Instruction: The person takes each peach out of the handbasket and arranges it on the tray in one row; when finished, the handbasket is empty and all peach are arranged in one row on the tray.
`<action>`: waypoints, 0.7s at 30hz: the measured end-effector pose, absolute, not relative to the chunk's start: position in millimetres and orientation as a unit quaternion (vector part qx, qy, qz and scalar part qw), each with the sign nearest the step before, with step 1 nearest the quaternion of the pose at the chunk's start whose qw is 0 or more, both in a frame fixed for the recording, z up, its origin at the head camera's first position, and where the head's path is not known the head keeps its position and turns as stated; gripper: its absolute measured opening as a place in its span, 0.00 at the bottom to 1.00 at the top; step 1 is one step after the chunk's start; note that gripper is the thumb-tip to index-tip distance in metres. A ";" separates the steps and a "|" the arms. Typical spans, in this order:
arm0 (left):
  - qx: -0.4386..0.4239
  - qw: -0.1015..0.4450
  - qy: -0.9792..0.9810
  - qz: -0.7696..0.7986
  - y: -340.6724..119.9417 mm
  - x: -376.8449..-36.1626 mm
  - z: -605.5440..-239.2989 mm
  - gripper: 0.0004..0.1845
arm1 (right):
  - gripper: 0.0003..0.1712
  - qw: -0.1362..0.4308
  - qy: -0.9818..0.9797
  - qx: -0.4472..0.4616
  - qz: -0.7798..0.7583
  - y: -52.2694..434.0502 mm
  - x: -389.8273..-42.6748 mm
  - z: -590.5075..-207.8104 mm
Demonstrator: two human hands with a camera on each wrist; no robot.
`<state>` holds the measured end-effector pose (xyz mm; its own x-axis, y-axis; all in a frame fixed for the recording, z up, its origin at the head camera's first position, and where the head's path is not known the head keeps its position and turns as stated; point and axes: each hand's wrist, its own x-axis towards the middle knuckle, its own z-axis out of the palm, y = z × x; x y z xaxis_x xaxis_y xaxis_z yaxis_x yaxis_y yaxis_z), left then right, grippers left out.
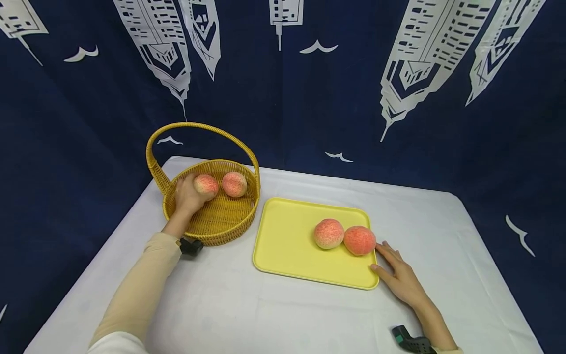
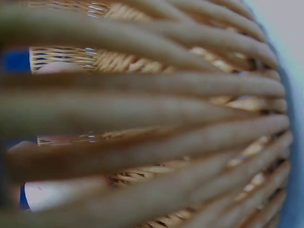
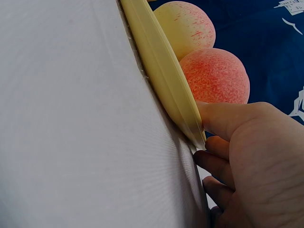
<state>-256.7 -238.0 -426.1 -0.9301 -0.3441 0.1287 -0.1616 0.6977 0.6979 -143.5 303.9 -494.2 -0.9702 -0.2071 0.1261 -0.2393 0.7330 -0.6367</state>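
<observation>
At lower right of the frame, your right hand (image 1: 400, 280), fingers extended, touches the edge of the yellow tray (image 1: 283, 241); two peaches (image 1: 328, 233) sit on it, right of center. At left, your left hand (image 1: 188, 197) grips a peach (image 1: 206, 184) inside the wicker basket (image 1: 221, 223), near another peach (image 1: 234, 184). Navy printed cloth (image 1: 309, 108) hangs behind.

White-covered table (image 1: 247, 314) bearing a basket (image 1: 223, 239) and a tray (image 1: 285, 238).
The woven, golden-brown basket stands at the table's far left, its tall handle upright; the yellow rectangular tray lies flat just to its right, slightly askew, near the middle. Faint creases mark the white cover.
</observation>
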 end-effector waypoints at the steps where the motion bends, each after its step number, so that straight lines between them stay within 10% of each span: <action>1: 0.143 0.123 -0.909 -0.371 -238.0 -255.8 -425.0 0.43 | 0.35 0.025 -0.930 0.121 0.346 303.6 -143.5 -494.1; 21: 0.072 0.213 -0.864 -0.450 -201.3 -208.5 -388.8 0.39 | 0.33 0.036 -0.930 0.125 0.344 301.9 -143.1 -490.9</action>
